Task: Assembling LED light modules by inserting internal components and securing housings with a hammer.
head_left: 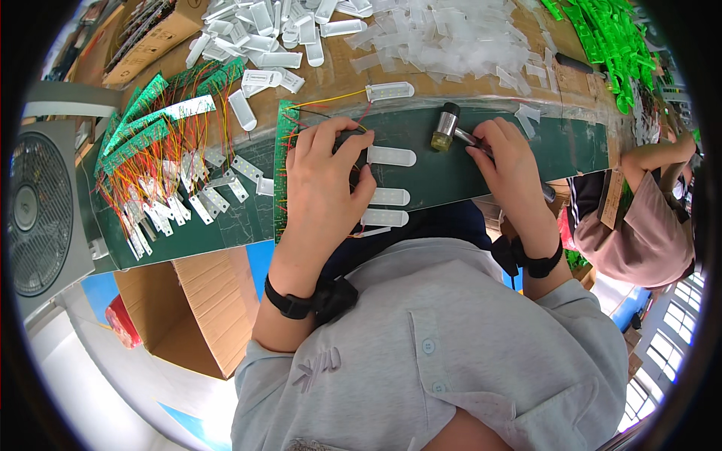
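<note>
Hands at a green work mat [481,161] on a bench. Left hand [325,177] lies palm down, fingers curled over a dark round object [347,140], which is mostly hidden beneath them; it presses there beside a row of white oblong lamp covers [391,156] lined up on the mat. Right hand [505,161] is closed around the handle of a small mallet [447,126], whose black and yellowish head rests on the mat just left of the knuckles. Green circuit strip [283,165] with red and yellow wires runs along the mat's left edge. More wired strips [154,150] fan out further left. Loose white covers [263,37] heap behind. Second person's arm [654,154] at far right.
</note>
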A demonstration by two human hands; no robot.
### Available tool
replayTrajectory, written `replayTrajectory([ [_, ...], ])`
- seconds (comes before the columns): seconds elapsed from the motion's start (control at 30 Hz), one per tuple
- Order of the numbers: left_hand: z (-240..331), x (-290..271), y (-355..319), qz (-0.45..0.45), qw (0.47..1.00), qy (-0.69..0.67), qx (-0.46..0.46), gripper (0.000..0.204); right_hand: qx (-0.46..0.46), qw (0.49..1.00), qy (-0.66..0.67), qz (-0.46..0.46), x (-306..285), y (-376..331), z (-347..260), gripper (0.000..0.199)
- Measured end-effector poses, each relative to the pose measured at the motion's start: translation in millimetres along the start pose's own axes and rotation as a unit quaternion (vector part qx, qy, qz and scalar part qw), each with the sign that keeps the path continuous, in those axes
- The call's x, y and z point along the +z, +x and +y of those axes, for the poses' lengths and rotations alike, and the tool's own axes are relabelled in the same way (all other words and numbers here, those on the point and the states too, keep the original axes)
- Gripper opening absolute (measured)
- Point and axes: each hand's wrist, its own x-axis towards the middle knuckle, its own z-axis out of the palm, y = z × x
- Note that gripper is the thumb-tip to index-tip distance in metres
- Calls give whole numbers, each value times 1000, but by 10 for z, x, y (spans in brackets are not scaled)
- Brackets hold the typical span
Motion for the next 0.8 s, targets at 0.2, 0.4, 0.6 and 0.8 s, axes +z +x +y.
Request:
replayTrajectory([
  [0.2, -20, 19, 2, -2, 1000, -1, 3, 38, -75, 986, 129, 81, -28, -59, -551, 26],
  [0.4, 5, 12, 2, -4, 1000, -4, -3, 37, -164, 983, 65, 59, 322, -70, -570, 43],
  [0.6, 19, 1, 1, 4, 1000, 3, -5, 37, -103, 983, 110, 107, 159, -32, -534, 38],
  [0.8, 1, 12, -1, 1, 1000, -2, -4, 38, -87, 983, 99, 124, 108, -40, -407, 35],
])
